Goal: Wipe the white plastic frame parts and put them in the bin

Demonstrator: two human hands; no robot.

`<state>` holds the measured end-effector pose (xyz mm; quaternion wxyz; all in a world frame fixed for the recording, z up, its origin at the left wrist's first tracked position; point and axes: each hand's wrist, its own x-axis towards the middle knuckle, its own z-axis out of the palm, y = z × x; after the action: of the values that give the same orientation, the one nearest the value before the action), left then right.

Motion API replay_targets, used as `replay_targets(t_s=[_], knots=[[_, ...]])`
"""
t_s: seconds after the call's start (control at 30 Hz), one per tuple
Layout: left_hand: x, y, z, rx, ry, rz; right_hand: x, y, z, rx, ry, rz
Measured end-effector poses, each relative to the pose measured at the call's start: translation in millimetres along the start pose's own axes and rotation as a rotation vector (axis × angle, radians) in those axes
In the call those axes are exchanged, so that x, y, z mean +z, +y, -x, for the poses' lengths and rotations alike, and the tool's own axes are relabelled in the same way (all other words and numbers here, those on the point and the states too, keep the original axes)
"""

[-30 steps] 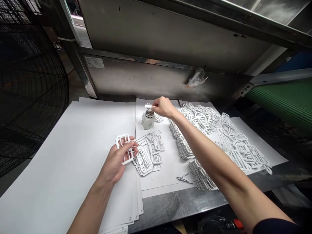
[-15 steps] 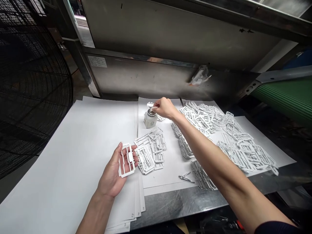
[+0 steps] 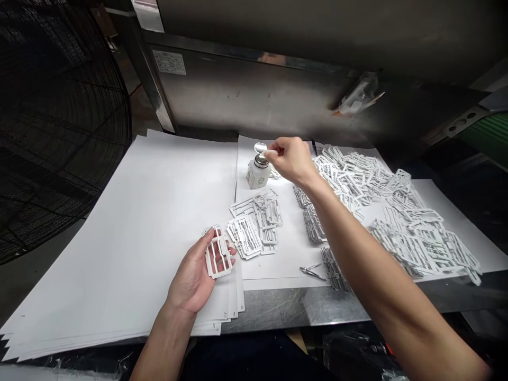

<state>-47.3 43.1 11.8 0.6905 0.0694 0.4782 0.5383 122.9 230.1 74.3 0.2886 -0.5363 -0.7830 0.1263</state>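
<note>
My left hand (image 3: 196, 275) holds a thin white plastic frame (image 3: 218, 253) with inner bars, thumb on its edge and fingers behind it. Farther off, my right hand (image 3: 291, 159) is closed in a pinch on a small white piece (image 3: 270, 153), its material too small to tell. That piece is at the metal top of a white pump bottle (image 3: 257, 174), whose round lid (image 3: 260, 148) stands flipped up. Beside my left fingertips lies a neat pile of similar frames (image 3: 245, 237), with looser frames (image 3: 270, 211) just behind it.
Small metal nippers (image 3: 313, 273) lie near the front edge. Rows of stacked frames (image 3: 313, 225) stand partly behind my right forearm, and a big heap of frames (image 3: 428, 243) spreads to the right. Large white sheets (image 3: 170, 211) cover the left side. A fan guard (image 3: 79, 132) stands far left.
The view has tilted down and shifted left. My right hand has turned slightly at the bottle top, and the white piece now shows more. The left hand still holds the frame, tilted a little differently.
</note>
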Motion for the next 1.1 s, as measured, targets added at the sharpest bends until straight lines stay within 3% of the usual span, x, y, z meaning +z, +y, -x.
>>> replay_targets(t_s=[0.13, 0.27, 0.43, 0.57, 0.73, 0.83, 1.0, 1.1], knots=[[-5.0, -6.6, 3.1, -0.019, -0.128, 0.161, -6.6, -18.8, 64.7, 0.014, 0.023, -0.339], [-5.9, -13.0, 7.8, -0.12, -0.317, 0.326, -8.9, -25.0, 127.2, 0.159, -0.056, -0.497], [-3.3, -22.4, 13.2, -0.16, -0.287, 0.297, -9.6, -14.4, 167.5, 0.286, 0.017, -0.563], [-2.4, -29.1, 16.5, -0.15, -0.247, 0.132, -10.1, -9.7, 184.2, 0.302, 0.037, -0.55], [2.7, -37.1, 19.1, -0.15, -0.236, 0.005, -2.1, -19.8, 189.5, 0.199, 0.014, -0.551], [7.1, -42.2, 20.8, -0.179, -0.207, 0.013, 8.7, -34.7, 186.2, 0.115, -0.065, -0.562], [11.3, -45.1, 23.0, -0.102, -0.002, 0.079, 22.0, -48.2, 184.1, -0.032, -0.188, -0.463], [9.7, -42.1, 22.3, -0.16, -0.027, 0.01, 18.1, -39.6, 187.5, 0.015, -0.182, -0.381]])
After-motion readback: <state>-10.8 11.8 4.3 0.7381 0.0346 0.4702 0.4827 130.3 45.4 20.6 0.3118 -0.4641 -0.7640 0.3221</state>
